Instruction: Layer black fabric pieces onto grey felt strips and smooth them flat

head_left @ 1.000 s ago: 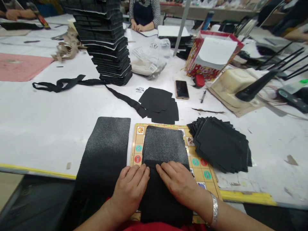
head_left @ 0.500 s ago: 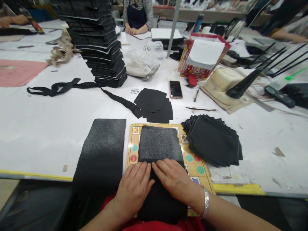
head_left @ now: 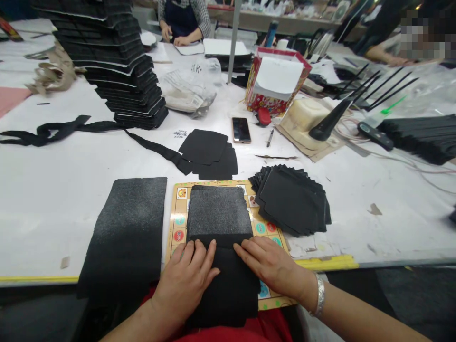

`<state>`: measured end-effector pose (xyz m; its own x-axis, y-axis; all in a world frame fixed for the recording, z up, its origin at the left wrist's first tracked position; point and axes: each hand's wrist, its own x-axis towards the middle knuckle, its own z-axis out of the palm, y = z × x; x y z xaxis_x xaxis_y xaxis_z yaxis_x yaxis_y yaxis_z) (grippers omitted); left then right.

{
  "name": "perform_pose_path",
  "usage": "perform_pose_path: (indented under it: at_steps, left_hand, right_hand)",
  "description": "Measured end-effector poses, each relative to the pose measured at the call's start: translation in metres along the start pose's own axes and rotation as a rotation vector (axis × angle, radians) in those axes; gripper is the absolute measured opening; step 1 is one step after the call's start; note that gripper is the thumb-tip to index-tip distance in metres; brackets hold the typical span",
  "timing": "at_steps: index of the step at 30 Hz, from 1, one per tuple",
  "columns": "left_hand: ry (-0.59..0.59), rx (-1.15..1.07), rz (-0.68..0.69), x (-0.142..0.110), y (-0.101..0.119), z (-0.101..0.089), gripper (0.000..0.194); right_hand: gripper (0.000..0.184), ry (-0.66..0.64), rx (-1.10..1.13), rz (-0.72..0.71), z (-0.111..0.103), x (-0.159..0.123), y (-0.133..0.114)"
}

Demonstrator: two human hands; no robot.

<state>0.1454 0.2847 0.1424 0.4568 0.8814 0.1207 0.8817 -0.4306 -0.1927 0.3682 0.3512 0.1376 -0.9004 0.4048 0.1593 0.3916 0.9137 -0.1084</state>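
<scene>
A black sheet of fabric or leather-like material [head_left: 224, 285] lies on a patterned game board [head_left: 174, 209], hanging toward my lap. Its far part is a speckled grey panel [head_left: 219, 211] with a black band along the near edge. My left hand [head_left: 190, 273] rests on the sheet's left side, fingers stretched out just below that band. On the right side, my right hand [head_left: 267, 263] presses its extended fingertips near the same edge; a silver bracelet circles the wrist. Left of the board, another black piece with a speckled top [head_left: 128, 228] overhangs the table edge.
A fanned pile of black pieces [head_left: 292, 199] overlaps the board's right side. Beyond lie loose black pieces [head_left: 204, 147], a phone [head_left: 241, 130], a pen [head_left: 270, 138] and a red patterned box [head_left: 249, 90]. A tall black stack [head_left: 114, 66] stands left. A co-worker [head_left: 183, 21] sits opposite.
The view has shifted, so the table's things appear farther left. My hands have moved apart along the band, showing more of the black sheet between them.
</scene>
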Motion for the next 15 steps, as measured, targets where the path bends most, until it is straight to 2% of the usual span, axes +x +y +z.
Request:
perform_pose_path:
  at_steps: [4, 7, 11, 13, 15]
  left_hand:
    - [-0.078, 0.069, 0.048, 0.005, 0.003, -0.005, 0.053]
    - [-0.101, 0.096, 0.081, 0.006, 0.003, -0.007, 0.059]
    - [-0.108, 0.124, 0.105, 0.007, 0.004, -0.006, 0.062]
    - [-0.093, 0.122, 0.099, 0.007, 0.005, -0.007, 0.063]
    - [-0.072, 0.106, 0.082, 0.006, 0.005, -0.006, 0.065]
  right_hand:
    - [0.033, -0.047, -0.034, -0.021, -0.003, -0.003, 0.001]
    - [0.034, -0.059, -0.083, -0.010, -0.010, -0.021, 0.006]
    - [0.031, 0.029, -0.172, 0.137, -0.018, -0.043, 0.007]
    - [0.031, 0.085, -0.160, 0.219, -0.017, -0.037, -0.002]
    - [0.033, 0.087, -0.095, 0.248, -0.011, -0.020, -0.015]
